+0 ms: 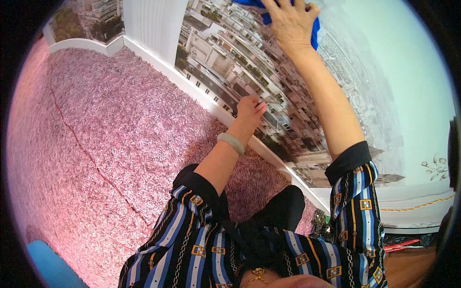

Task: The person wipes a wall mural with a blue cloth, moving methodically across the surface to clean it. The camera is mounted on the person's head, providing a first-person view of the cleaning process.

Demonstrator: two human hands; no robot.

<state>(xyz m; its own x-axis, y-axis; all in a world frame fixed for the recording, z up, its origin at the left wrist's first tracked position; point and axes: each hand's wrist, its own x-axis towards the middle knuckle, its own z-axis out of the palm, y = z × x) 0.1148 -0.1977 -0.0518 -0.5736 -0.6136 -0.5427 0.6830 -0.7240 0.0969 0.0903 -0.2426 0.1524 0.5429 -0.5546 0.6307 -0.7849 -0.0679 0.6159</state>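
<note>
My right hand (293, 25) presses a blue cloth (315, 34) against a wall (288, 82) covered with a printed city view, near the top of the picture. The fingertips lie on the cloth, and part of it is hidden under the hand. Lower down, my left hand (251, 108) hovers at or close to the printed wall, its fingers curled; whether it touches the wall cannot be told. A small dark spot shows between its fingers, too small to name. A pale bangle (231, 143) is on the left wrist.
A white baseboard (212, 108) runs along the wall's foot beside a pink shaggy carpet (119, 118) with a dark red line across it. A blue object (54, 266) stands at lower left. Red strips (401, 245) and dark plastic lie at lower right, below a twisted yellow-red cord (417, 207).
</note>
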